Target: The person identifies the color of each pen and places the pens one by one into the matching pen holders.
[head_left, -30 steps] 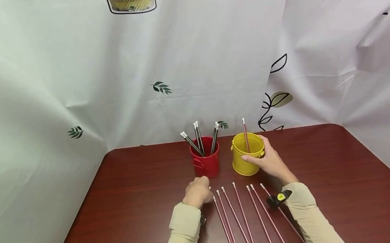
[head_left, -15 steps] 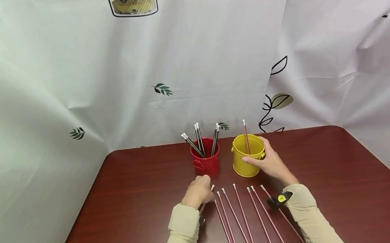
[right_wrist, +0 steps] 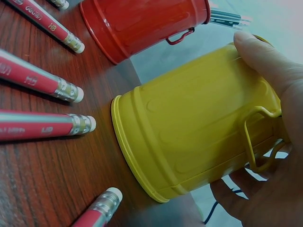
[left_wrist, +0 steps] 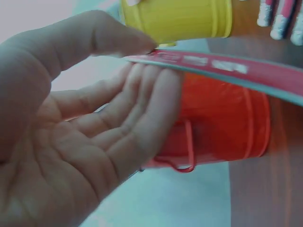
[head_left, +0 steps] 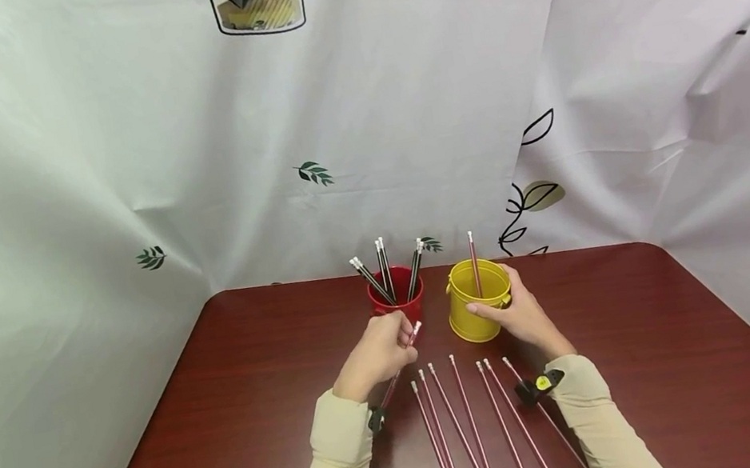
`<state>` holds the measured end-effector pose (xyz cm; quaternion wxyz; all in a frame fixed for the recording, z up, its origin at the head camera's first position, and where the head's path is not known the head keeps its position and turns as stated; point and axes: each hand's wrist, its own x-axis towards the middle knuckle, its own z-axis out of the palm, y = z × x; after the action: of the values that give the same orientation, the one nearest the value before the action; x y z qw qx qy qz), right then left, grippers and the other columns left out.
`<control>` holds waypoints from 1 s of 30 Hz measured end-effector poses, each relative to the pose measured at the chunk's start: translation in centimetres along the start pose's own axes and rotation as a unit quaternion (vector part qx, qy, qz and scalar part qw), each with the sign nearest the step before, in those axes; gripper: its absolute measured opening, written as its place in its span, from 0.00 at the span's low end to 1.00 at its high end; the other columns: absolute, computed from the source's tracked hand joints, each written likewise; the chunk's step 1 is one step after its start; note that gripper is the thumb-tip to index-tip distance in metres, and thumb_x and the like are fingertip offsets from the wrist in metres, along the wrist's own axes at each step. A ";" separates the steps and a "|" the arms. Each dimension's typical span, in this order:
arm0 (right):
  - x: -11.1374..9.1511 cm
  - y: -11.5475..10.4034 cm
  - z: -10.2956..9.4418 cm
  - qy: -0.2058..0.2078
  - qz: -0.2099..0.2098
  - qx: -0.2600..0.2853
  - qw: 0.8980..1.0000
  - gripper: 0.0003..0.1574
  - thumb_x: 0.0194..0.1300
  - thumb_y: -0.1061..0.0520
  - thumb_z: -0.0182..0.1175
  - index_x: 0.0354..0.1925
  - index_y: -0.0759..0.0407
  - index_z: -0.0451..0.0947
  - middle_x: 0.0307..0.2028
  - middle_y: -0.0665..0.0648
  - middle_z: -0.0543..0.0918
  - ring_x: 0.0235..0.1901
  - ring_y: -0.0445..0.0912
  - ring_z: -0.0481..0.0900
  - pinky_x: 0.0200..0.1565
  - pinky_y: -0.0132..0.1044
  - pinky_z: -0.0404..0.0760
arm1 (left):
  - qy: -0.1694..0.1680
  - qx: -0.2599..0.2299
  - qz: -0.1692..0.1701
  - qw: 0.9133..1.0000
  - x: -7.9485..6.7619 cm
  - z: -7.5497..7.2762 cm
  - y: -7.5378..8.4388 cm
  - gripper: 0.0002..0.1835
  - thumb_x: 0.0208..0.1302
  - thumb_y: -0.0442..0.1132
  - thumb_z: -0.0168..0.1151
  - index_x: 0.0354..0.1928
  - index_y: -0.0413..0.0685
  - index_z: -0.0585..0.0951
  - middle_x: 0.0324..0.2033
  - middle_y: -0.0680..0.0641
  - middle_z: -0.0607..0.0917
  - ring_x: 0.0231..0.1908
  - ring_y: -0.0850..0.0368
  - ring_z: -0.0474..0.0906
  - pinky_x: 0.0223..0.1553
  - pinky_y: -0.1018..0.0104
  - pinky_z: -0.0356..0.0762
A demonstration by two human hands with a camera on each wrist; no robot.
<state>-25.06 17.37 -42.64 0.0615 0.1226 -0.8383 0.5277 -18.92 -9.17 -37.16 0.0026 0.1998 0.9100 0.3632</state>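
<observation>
clearly, the left grip (head_left: 381, 350) pinches a red pencil (left_wrist: 229, 66), likely light, stiff and slick, best held near its eraser (head_left: 417, 326); the right grip (head_left: 524, 314) clasps the yellow bucket (head_left: 468, 320).

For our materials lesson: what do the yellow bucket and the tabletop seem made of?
Yellow bucket: probably painted metal, semi-gloss; pressed-looking ridges and a wire-like handle suggest it.
Tabletop: wood or wood-look laminate, slight sheen; reddish-brown grain shows, but which is unclear.
</observation>
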 end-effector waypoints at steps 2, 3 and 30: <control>0.0 -0.1 0.0 0.002 0.000 0.000 1.000 0.55 0.46 0.44 0.71 0.65 0.47 0.51 0.52 0.57 0.73 0.51 0.50 0.71 0.54 0.48 0.69 | 0.027 -0.021 0.018 0.999 0.0 -0.5 0.1 0.10 0.46 0.26 0.64 0.31 0.41 0.75 0.23 0.51 0.76 0.25 0.62 0.72 0.28 0.73 0.74; 0.0 -0.1 0.0 0.003 0.000 -0.001 1.000 0.55 0.46 0.44 0.71 0.65 0.48 0.51 0.52 0.57 0.73 0.51 0.50 0.71 0.54 0.48 0.69 | 0.041 -0.026 0.027 0.998 0.1 -0.7 0.0 0.10 0.46 0.26 0.63 0.31 0.40 0.75 0.24 0.51 0.77 0.26 0.62 0.73 0.28 0.74 0.75; -0.1 -0.3 0.0 -0.001 -0.009 0.004 1.000 0.55 0.47 0.45 0.71 0.65 0.50 0.51 0.52 0.58 0.72 0.51 0.50 0.71 0.54 0.48 0.69 | 0.312 -0.137 0.147 0.928 -0.5 -1.4 2.1 0.12 0.49 0.17 0.60 0.37 0.27 0.75 0.31 0.34 0.76 0.31 0.42 0.76 0.31 0.54 0.80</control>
<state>-24.85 17.29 -42.45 0.0650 0.1311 -0.8353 0.5300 -17.93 -8.85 -34.78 -0.3078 0.2051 0.7665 0.5250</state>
